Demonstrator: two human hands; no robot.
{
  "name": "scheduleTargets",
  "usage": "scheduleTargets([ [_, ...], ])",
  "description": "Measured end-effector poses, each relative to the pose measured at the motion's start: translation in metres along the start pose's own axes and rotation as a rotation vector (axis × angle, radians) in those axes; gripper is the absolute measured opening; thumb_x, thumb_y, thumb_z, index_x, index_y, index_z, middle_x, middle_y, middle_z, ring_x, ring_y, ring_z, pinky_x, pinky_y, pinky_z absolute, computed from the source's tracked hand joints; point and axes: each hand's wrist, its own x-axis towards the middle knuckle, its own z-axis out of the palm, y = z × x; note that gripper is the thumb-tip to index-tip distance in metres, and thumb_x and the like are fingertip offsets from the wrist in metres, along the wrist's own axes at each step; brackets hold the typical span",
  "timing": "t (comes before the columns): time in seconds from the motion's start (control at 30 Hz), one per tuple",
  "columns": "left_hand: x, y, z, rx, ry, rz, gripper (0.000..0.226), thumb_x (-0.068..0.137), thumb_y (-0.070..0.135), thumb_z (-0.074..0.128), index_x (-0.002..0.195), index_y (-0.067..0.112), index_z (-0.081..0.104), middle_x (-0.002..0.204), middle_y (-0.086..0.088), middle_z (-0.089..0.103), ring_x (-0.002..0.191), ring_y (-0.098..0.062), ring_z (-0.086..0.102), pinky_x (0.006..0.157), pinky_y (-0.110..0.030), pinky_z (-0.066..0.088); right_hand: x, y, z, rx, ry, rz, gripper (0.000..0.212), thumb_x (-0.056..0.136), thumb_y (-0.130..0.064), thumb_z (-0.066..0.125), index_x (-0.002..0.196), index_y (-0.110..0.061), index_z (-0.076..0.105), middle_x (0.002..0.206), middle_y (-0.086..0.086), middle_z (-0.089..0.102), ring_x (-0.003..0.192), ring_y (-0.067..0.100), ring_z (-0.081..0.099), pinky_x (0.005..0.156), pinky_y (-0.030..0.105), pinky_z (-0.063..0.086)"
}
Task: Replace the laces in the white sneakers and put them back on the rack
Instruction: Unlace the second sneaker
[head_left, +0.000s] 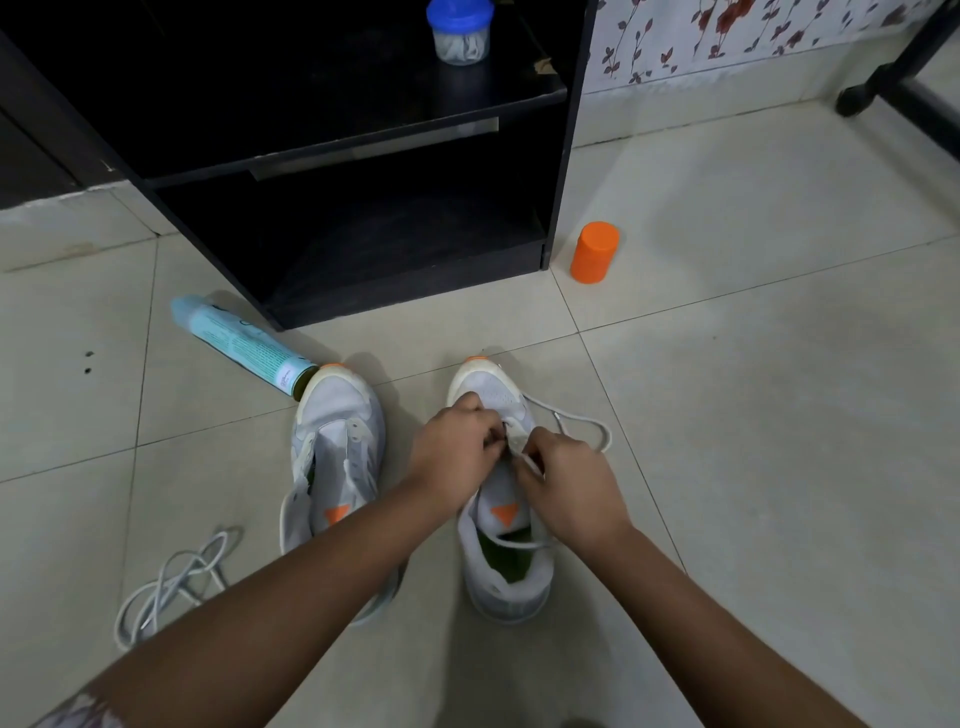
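Between the fingers (492, 440), a lace (607, 434)

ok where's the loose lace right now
Head view, lower left: the loose white lace lies bunched on the floor tiles, just left of the unlaced sneaker and nearer the camera than the spray can.

Just the one view here: head-worn and wide-angle, tilted forward and down at the tiled floor (753, 415). Both forearms stretch up from the bottom edge, so the left hand (457, 452) and right hand (571, 491) sit close, near mid-frame. The black rack (363, 249) fills the top, and straight lines bend a bit toward the edges.
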Motion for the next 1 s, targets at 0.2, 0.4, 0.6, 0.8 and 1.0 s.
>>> scheduleTargets([
  [0.2, -0.002, -0.019, 0.018, -0.693, 0.229, -0.561, 0.011, 0.089, 0.012, 0.053, 0.084, 0.014, 0.062, 0.092, -0.012, 0.057, 0.086, -0.033, 0.060, 0.078, -0.039, 0.048, -0.002, 0.011, -0.001, 0.167, 0.024, 0.144, 0.024, 0.094, -0.031, 0.050, 0.078, -0.014, 0.043, 0.064, -0.004, 0.048, 0.059, 0.018, 0.048, 0.053, 0.029, 0.032],
  [0.4, -0.010, -0.001, 0.006, -0.219, 0.299, -0.018, 0.017, 0.093, 0.026, 0.049, 0.093, 0.022, 0.066, 0.097, 0.003, 0.053, 0.077, -0.013, 0.058, 0.065, -0.027, 0.047, -0.002, 0.009, 0.004, 0.140, 0.044, 0.108, 0.025, 0.094, -0.034, 0.049, 0.079, -0.015, 0.043, 0.066, -0.003, 0.049, 0.058, 0.018, 0.046, 0.054, 0.028, 0.031],
  [0.6, -0.006, 0.010, 0.006, 0.249, 0.106, 0.084, 0.017, 0.082, 0.029, 0.058, 0.081, 0.019, 0.070, 0.085, 0.001, 0.058, 0.064, -0.022, 0.064, 0.051, -0.024, 0.041, 0.000, 0.007, 0.004, 0.134, 0.045, 0.087, 0.025, 0.094, -0.035, 0.049, 0.079, -0.016, 0.044, 0.064, -0.006, 0.047, 0.056, 0.013, 0.044, 0.048, 0.019, 0.026],
  [0.8, 0.000, 0.008, 0.000, 0.208, -0.006, -0.057, 0.026, 0.091, 0.040, 0.047, 0.095, 0.022, 0.066, 0.103, 0.000, 0.057, 0.089, -0.023, 0.063, 0.069, -0.028, 0.045, -0.003, 0.003, 0.007, 0.141, 0.039, 0.080, 0.024, 0.094, -0.033, 0.049, 0.080, -0.016, 0.043, 0.067, -0.003, 0.050, 0.060, 0.018, 0.048, 0.055, 0.029, 0.032],
  [1.0, -0.003, 0.000, -0.006, 0.031, 0.039, -0.047, 0.017, 0.087, 0.037, 0.054, 0.092, 0.022, 0.060, 0.101, 0.002, 0.051, 0.085, -0.021, 0.060, 0.065, -0.027, 0.040, -0.004, 0.008, 0.007, 0.172, 0.051, 0.105, 0.024, 0.094, -0.032, 0.051, 0.078, -0.017, 0.042, 0.061, -0.007, 0.045, 0.054, 0.010, 0.043, 0.048, 0.021, 0.027],
])
